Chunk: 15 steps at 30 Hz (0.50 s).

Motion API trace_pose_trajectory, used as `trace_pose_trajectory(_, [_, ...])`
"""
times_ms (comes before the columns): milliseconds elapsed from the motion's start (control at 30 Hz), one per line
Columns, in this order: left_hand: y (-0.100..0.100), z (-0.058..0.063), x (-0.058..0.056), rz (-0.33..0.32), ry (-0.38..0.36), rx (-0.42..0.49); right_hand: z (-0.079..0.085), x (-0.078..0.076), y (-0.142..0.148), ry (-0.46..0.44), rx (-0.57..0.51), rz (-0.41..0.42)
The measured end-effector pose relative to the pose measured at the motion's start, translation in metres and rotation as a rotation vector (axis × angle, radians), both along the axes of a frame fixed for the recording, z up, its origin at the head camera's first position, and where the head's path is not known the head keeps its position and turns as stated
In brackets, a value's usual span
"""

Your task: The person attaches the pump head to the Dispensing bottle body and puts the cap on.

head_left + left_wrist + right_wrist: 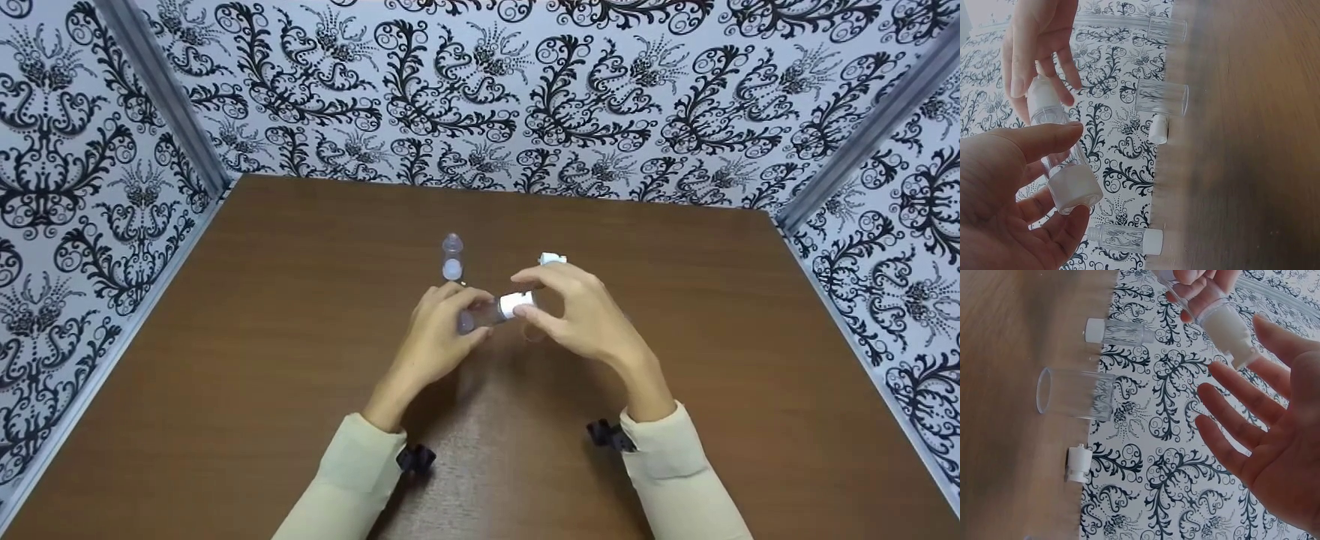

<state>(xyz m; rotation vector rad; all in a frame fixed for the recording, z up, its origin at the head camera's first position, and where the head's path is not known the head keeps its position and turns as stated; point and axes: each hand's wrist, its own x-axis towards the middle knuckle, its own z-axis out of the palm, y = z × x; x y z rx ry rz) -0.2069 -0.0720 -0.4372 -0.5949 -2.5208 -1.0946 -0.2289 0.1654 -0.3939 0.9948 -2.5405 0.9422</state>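
My left hand (442, 322) grips a clear pump bottle (1057, 116) around its body, thumb on one side and fingers on the other. The bottle is tilted in the air, with its white base (1075, 188) toward the left palm and its white pump top (1227, 329) toward the right hand. Around that white top, my right hand (581, 311) has its thumb and forefinger spread apart. In the right wrist view its fingers (1235, 433) are extended and loosely fanned, with a gap between them and the top.
On the brown table (300, 300), a second clear bottle (452, 251) with a white base stands beyond the left hand. A loose white pump top (553, 258) sits behind the right hand. Clear cylindrical covers (1162, 98) (1167, 29) stand nearby. Patterned walls (465, 90) enclose the table.
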Motion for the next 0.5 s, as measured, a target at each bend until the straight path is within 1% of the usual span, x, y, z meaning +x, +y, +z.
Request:
trace_pose_trajectory(100, [0.0001,-0.0005,-0.0010,0.000,-0.007,0.002,0.0016,-0.0006,0.0025,0.029,-0.018,0.014])
trace_pose_trajectory(333, [0.0004,-0.0010,-0.0009,0.000,-0.020,0.003,0.0047,-0.0020,0.0056,0.072,-0.068,0.076])
trace_pose_trajectory(500, [0.0002,-0.0008,-0.0003,-0.003,-0.023,0.005,0.0044,-0.0019,0.0055,0.078,-0.051,0.108])
